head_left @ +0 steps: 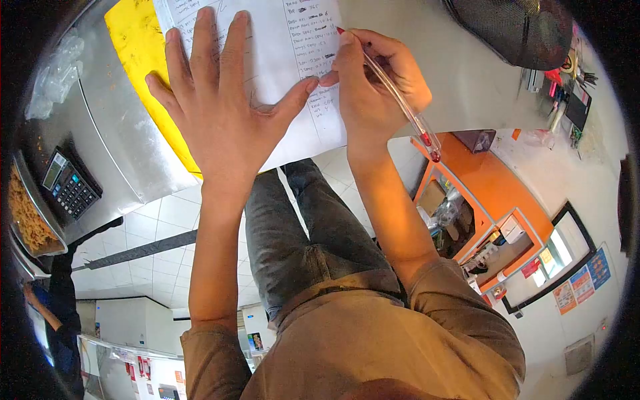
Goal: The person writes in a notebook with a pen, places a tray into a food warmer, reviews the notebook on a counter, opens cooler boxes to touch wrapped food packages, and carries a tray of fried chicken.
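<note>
The written-on paper (293,143) lies on the metal counter (113,127), partly over a yellow folder (143,60). The left hand (223,117) grips nothing, its fingers spread flat on the paper, likely to steady it. The right hand (363,110) pinches a red pen (400,100) near its tip, probably for control, over the paper's right side. Left of the paper sits a calculator (71,185), within reach.
</note>
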{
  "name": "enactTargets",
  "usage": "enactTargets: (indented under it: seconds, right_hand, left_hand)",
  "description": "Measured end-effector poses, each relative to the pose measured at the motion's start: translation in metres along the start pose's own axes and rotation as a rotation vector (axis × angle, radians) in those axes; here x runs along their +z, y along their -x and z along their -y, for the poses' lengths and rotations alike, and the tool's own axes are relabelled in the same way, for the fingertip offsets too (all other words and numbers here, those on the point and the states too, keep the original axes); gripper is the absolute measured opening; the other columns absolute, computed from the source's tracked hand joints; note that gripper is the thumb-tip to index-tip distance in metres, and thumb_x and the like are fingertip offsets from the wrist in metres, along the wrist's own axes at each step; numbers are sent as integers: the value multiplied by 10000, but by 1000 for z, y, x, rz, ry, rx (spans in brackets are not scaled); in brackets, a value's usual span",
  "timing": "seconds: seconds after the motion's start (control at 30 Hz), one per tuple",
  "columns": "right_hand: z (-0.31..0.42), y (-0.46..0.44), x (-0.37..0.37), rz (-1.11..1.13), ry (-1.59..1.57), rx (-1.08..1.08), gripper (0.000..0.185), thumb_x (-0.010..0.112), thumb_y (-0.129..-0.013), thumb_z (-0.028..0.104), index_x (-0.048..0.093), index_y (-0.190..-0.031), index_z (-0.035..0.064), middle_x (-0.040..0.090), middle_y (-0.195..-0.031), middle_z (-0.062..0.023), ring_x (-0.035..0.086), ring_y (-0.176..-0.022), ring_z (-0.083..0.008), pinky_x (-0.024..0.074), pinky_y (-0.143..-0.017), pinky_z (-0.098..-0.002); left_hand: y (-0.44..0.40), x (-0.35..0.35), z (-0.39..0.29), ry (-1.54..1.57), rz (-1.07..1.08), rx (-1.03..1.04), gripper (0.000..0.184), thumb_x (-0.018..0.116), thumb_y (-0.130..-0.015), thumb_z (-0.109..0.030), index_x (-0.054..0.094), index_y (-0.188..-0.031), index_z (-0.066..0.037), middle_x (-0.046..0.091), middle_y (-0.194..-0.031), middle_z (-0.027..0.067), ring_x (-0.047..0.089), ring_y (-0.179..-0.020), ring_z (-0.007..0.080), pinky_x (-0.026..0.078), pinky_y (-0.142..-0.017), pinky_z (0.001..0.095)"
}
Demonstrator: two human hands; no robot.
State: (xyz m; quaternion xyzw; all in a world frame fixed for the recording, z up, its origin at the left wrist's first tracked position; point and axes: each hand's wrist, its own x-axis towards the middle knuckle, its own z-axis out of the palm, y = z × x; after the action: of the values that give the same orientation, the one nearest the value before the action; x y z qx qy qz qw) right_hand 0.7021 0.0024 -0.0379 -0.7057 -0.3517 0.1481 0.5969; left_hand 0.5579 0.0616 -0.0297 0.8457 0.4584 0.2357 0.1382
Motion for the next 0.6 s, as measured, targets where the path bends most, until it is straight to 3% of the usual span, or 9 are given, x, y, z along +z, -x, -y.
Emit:
enactTargets:
  seconds: [0.27,0.3,0.4,0.43,0.53,0.6]
  right_hand:
    - [4,1,-17,-297,-73,-135,139,665,-957,-52,657,-1082,-113,678,-867,-153,640,-586,-149,561,-493,-263]
    - [9,-2,-21,-327,19,-85,164,685,-972,0,665,-1091,-111,670,-931,-156,611,-589,-143,554,-488,-266]
    - [2,-10,-51,-276,80,58,195,701,-982,59,680,-1077,-110,663,-895,-137,589,-584,-134,561,-516,-279]
    - [2,-13,-58,-253,46,146,230,708,-997,139,691,-986,-90,650,-807,-101,569,-592,-117,531,-512,-270]
    - [0,-14,-89,-65,106,340,249,731,-980,179,705,-851,-33,650,-696,-45,578,-573,-95,473,-491,-261]
    - [-10,-21,-104,123,377,309,324,741,-961,249,687,-772,-9,626,-621,-51,567,-536,-124,454,-492,-307]
  left_hand:
    - [3,0,5,-27,7,1,942,844,-703,-643,551,-1470,-182,441,-1586,138,309,-1491,450,213,-1112,752]
    - [4,0,5,-30,21,-20,939,840,-706,-647,552,-1469,-182,441,-1585,137,307,-1493,448,208,-1116,755]
    - [5,-2,5,-37,41,-54,926,829,-716,-657,555,-1464,-184,441,-1584,138,298,-1501,442,194,-1129,763]
    - [5,-1,6,-39,35,-47,919,825,-722,-658,557,-1461,-184,441,-1583,139,295,-1503,441,188,-1134,764]
    - [6,0,11,-34,21,-38,884,809,-744,-652,563,-1453,-186,443,-1581,136,286,-1510,434,172,-1150,761]
    - [7,0,11,-34,14,-41,850,797,-765,-639,569,-1447,-186,448,-1577,131,285,-1513,426,161,-1166,748]
